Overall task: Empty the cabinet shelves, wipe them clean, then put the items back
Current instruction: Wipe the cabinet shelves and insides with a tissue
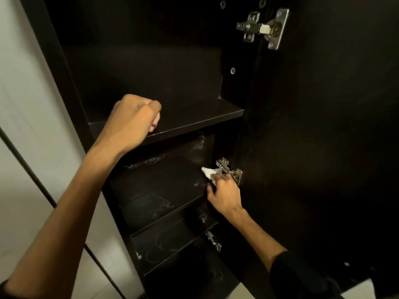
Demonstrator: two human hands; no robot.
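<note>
White cloth beside hinge

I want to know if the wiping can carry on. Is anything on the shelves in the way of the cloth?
Nothing visible is. The right hand holds the white cloth by the middle hinge, and the shelf beneath it shows only pale smears. The left hand grips the upper shelf's front edge.

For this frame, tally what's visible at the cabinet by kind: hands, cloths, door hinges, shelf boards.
Hands: 2, the left hand and the right hand
White cloth: 1
Metal hinges: 3, the top hinge, the middle hinge, the lower hinge
Shelf boards: 3, the upper shelf and two below
Total: 9
</note>
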